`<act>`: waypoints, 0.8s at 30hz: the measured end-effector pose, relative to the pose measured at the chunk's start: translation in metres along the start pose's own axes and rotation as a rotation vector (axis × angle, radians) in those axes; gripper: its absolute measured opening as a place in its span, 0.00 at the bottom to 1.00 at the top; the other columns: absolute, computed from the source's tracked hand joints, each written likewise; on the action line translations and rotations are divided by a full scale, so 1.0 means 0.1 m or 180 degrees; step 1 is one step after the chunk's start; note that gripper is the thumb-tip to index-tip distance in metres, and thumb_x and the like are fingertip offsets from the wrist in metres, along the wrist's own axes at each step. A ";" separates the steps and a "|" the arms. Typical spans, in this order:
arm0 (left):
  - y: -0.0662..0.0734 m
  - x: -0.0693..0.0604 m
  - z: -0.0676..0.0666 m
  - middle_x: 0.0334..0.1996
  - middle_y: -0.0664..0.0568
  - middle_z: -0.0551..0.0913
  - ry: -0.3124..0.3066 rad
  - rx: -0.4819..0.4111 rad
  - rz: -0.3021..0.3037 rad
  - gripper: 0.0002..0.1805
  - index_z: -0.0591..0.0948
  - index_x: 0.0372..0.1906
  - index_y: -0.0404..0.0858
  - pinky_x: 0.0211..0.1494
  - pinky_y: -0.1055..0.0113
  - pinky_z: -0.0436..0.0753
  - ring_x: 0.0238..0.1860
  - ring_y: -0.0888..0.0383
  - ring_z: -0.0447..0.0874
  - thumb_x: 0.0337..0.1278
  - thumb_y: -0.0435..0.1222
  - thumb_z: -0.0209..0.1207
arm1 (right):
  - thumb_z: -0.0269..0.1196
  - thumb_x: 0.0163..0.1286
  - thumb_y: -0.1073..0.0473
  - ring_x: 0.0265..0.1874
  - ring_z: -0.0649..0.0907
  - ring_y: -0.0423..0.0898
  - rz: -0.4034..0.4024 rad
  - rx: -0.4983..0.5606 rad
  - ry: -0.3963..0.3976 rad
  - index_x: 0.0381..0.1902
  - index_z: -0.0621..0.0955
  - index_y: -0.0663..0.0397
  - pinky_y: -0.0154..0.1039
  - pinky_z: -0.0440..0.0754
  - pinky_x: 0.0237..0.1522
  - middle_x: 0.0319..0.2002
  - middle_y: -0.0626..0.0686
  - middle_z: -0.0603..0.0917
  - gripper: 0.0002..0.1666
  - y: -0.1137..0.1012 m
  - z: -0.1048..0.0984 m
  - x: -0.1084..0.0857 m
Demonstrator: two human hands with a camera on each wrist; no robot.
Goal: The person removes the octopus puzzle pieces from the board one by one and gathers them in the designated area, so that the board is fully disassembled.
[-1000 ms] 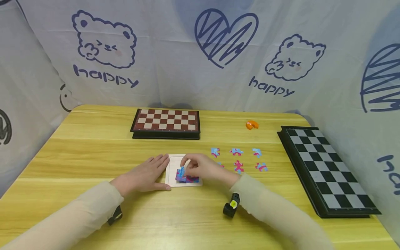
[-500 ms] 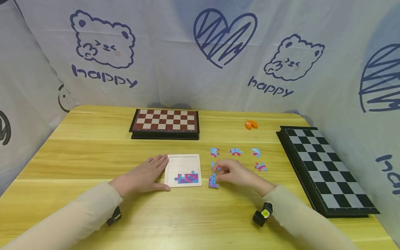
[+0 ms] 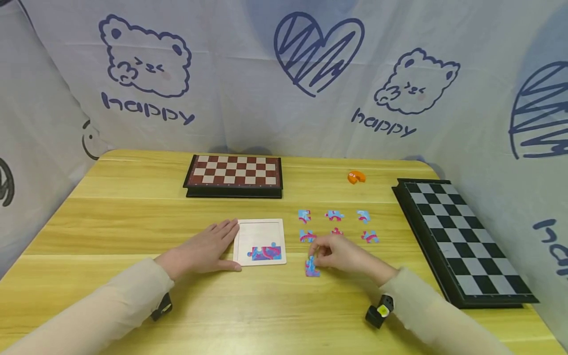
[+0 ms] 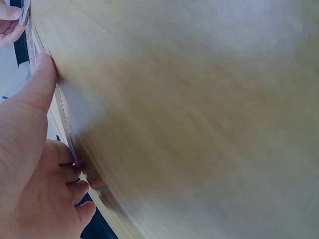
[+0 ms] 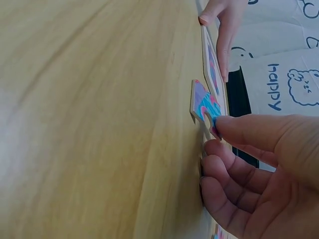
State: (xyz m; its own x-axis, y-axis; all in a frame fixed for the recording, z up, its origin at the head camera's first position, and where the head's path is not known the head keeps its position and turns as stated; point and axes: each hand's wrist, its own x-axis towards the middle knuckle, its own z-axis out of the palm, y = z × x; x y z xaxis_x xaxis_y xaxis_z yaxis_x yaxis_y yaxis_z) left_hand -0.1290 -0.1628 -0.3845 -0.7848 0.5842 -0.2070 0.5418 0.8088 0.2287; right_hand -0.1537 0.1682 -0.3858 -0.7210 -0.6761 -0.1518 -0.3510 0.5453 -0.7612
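Observation:
A square white puzzle tray [image 3: 257, 231] lies on the table, with joined blue, pink and purple puzzle pieces [image 3: 266, 253] along its lower right. My left hand [image 3: 206, 249] rests flat at the tray's left edge, fingers straight and thumb by the lower corner. To the right of the tray, my right hand [image 3: 339, 254] pinches a blue and purple jigsaw piece [image 3: 312, 266] between thumb and fingers. In the right wrist view this jigsaw piece [image 5: 203, 102] is tilted up, its straight edge outward, with the thumb on its near end.
Several loose jigsaw pieces [image 3: 334, 215] lie in two rows beyond my right hand. A brown chessboard box [image 3: 235, 170] stands at the back, a black and white chessboard [image 3: 461, 236] on the right. A small orange object [image 3: 356, 177] sits near the back edge.
My right hand has lifted the jigsaw piece away from the tray and carried it right, then slightly nearer. The joined pieces in the tray are uncovered. My left hand stays put.

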 end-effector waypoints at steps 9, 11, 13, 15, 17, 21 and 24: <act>0.00 0.00 0.00 0.69 0.34 0.48 -0.0004 -0.0005 0.0002 0.52 0.52 0.68 0.25 0.67 0.48 0.50 0.68 0.40 0.45 0.55 0.63 0.50 | 0.62 0.60 0.67 0.21 0.71 0.38 0.0009 -0.0239 0.0016 0.35 0.80 0.56 0.31 0.70 0.24 0.21 0.44 0.75 0.05 -0.05 0.02 0.03; 0.00 0.00 0.00 0.69 0.34 0.48 -0.0001 -0.0005 0.0006 0.52 0.52 0.68 0.25 0.67 0.48 0.50 0.68 0.40 0.46 0.55 0.62 0.50 | 0.62 0.60 0.67 0.21 0.71 0.38 0.0012 -0.0257 0.0019 0.35 0.80 0.56 0.31 0.70 0.24 0.21 0.44 0.75 0.05 -0.04 0.02 0.03; 0.00 0.00 0.00 0.69 0.34 0.48 0.0003 -0.0008 0.0012 0.51 0.52 0.68 0.25 0.67 0.48 0.50 0.68 0.40 0.46 0.55 0.62 0.50 | 0.63 0.60 0.67 0.21 0.71 0.38 0.0018 -0.0263 0.0013 0.35 0.80 0.56 0.32 0.70 0.24 0.21 0.44 0.75 0.05 -0.04 0.02 0.03; 0.00 0.00 0.01 0.69 0.34 0.48 0.0008 -0.0011 0.0017 0.51 0.52 0.68 0.25 0.67 0.48 0.50 0.68 0.40 0.46 0.55 0.62 0.50 | 0.63 0.60 0.67 0.21 0.71 0.38 0.0028 -0.0269 0.0005 0.35 0.80 0.56 0.32 0.70 0.24 0.21 0.44 0.75 0.05 -0.04 0.01 0.04; -0.01 0.00 0.01 0.69 0.34 0.48 0.0009 -0.0007 0.0016 0.51 0.52 0.68 0.25 0.67 0.48 0.50 0.68 0.40 0.46 0.55 0.62 0.50 | 0.63 0.60 0.67 0.21 0.71 0.39 0.0037 -0.0270 -0.0007 0.35 0.80 0.57 0.32 0.70 0.24 0.21 0.44 0.75 0.05 -0.04 0.01 0.04; -0.01 0.00 0.01 0.69 0.34 0.48 0.0005 -0.0003 0.0006 0.52 0.52 0.68 0.25 0.67 0.48 0.50 0.68 0.40 0.46 0.55 0.62 0.50 | 0.63 0.60 0.67 0.21 0.71 0.39 0.0047 -0.0268 -0.0030 0.35 0.80 0.57 0.31 0.70 0.24 0.20 0.45 0.74 0.05 -0.04 0.00 0.05; -0.01 -0.01 0.01 0.69 0.34 0.48 0.0000 -0.0013 0.0002 0.52 0.52 0.68 0.25 0.67 0.48 0.50 0.68 0.40 0.45 0.55 0.62 0.50 | 0.63 0.60 0.67 0.20 0.70 0.39 0.0054 -0.0280 -0.0020 0.35 0.80 0.57 0.31 0.69 0.23 0.20 0.45 0.74 0.05 -0.05 -0.01 0.07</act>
State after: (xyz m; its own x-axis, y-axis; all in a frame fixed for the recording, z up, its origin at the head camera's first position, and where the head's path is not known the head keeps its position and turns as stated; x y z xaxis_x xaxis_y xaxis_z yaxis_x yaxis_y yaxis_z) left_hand -0.1285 -0.1635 -0.3855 -0.7844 0.5848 -0.2067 0.5412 0.8081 0.2327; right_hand -0.1573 0.1613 -0.3825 -0.7237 -0.6692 -0.1684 -0.3901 0.5980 -0.7002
